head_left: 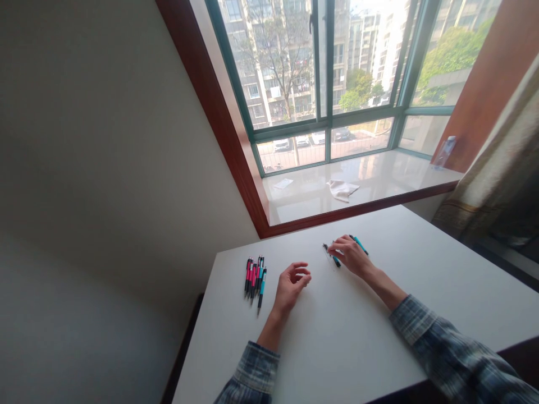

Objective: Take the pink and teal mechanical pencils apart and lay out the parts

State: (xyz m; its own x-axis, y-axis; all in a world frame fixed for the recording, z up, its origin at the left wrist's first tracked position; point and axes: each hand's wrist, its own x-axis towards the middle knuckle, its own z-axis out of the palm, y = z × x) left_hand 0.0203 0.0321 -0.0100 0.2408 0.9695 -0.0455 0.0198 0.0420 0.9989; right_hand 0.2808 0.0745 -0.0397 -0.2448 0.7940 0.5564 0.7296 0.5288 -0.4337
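Several pink and teal pens (255,276) lie in a tight row on the white table (337,342), left of centre. My left hand (291,286) rests just right of them, fingers loosely curled and apart, holding nothing. My right hand (350,255) lies further right, over a few teal pens (336,260), its fingertips pressed on one of them. Another teal pen (359,243) pokes out behind that hand. Both forearms wear plaid sleeves.
A wide window sill (379,174) lies beyond the table's far edge, with a crumpled white cloth (342,189) and a small paper (283,183) on it. A curtain (501,168) hangs at the right. A bare wall fills the left.
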